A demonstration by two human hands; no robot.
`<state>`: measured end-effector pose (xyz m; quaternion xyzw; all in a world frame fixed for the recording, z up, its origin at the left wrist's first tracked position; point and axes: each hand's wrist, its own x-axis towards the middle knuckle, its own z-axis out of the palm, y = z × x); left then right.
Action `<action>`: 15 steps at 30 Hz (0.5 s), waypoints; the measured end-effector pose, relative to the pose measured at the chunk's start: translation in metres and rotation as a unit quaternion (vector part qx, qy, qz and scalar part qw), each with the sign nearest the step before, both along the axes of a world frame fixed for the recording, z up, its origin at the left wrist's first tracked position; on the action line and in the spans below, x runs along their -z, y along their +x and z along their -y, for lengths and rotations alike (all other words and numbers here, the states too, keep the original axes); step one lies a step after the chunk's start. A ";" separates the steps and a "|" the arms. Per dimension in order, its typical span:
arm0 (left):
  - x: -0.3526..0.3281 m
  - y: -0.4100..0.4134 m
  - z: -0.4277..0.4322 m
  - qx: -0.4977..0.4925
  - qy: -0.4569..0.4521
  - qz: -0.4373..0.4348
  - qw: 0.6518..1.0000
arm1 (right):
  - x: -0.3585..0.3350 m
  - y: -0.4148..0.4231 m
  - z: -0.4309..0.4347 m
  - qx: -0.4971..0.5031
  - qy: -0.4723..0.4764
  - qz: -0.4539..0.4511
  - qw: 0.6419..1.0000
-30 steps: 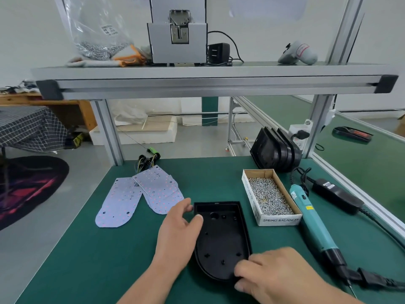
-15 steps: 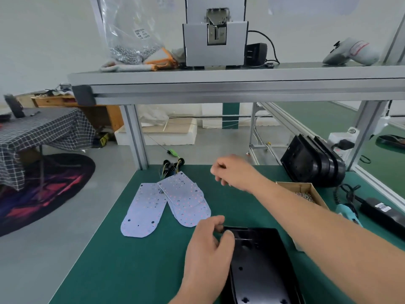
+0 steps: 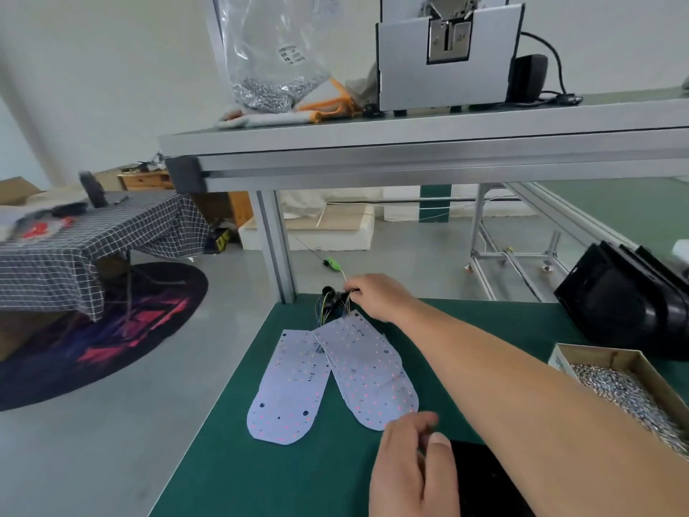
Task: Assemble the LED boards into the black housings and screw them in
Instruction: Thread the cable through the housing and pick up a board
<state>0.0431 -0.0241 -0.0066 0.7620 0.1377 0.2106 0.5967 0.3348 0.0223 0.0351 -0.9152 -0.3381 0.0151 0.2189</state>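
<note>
Several LED boards (image 3: 335,382) lie fanned flat on the green surface (image 3: 261,472), at 11 o'clock from the black housing (image 3: 481,479), whose 10 o'clock corner is held by the left hand (image 3: 410,468), thumb on the rim. The wire bundle (image 3: 330,304) at the boards' 12 o'clock end is pinched by the curled fingers of the right hand (image 3: 376,296). The boards are judged thin, light and slightly flexible, with fragile solder joints; a board is better lifted by its bare edges than dragged by the leads.

Green mat (image 3: 261,460); white boards (image 3: 367,371) — red-dotted; black housing (image 3: 481,479).
</note>
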 end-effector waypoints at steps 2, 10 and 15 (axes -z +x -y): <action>0.001 0.000 -0.001 0.000 0.006 0.005 1.000 | 0.002 0.003 -0.002 0.002 0.012 0.007 1.000; -0.002 0.002 -0.004 0.006 -0.027 -0.007 1.000 | -0.021 -0.008 0.023 0.034 0.127 0.056 0.990; -0.006 -0.005 0.000 0.013 -0.053 0.010 0.998 | -0.049 -0.034 0.065 0.056 0.182 0.111 0.975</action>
